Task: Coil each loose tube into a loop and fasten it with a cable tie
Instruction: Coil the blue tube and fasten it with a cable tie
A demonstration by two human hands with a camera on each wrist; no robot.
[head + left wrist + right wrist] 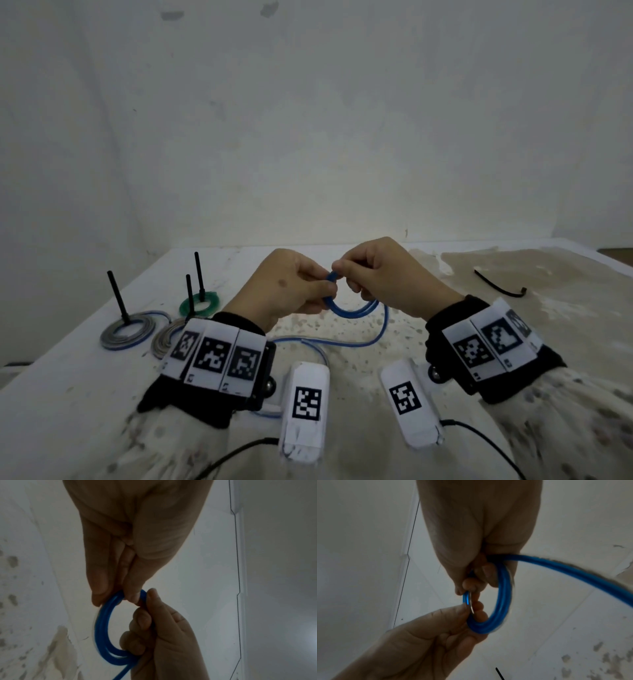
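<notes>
A blue tube point(352, 310) is wound into a small loop of a few turns, held in the air over the middle of the table. My left hand point(323, 289) pinches the loop's left side between thumb and fingers. Gripping the top right of the loop is my right hand point(344, 274), its fingers curled through it. The tube's loose tail point(385, 325) drops to the table and trails left. In the left wrist view the left hand point(132, 596) pinches the coil point(102, 628). In the right wrist view the right hand point(479, 578) holds the coil point(504, 601).
Three tied coils lie at the left of the table point(376, 349), each with a black tie tail standing up: a grey-blue one point(126, 330), a grey one point(166, 339) and a green one point(200, 303). A loose black cable tie point(496, 286) lies at the right.
</notes>
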